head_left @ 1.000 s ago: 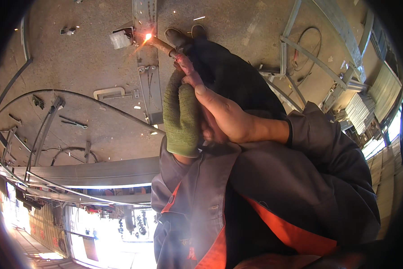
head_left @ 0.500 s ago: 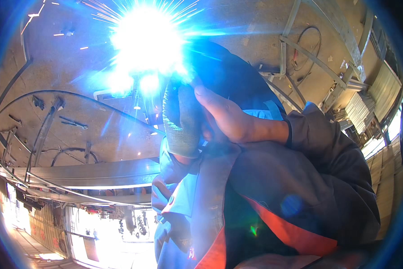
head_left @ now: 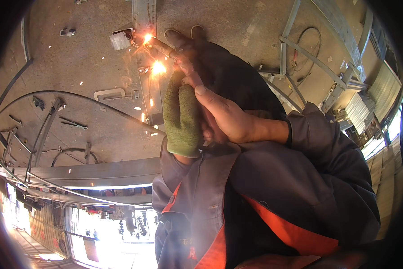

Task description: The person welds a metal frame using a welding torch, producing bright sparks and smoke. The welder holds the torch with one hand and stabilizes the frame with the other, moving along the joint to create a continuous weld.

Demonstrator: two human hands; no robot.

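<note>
Gripping a welding rod holder (head_left: 165, 47) with both hands (head_left: 201, 112), left gloved green, right bare; blinding arc flash now fading to small sparks (head_left: 158, 67) on the steel beam (head_left: 150, 89).

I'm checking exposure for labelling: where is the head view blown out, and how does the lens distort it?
Head view: small glare at the electrode tip and sparks; daylight at lower left is washed out; gloved left hand and bare right hand stay readable; steel beam bows near the dark rim.
</note>
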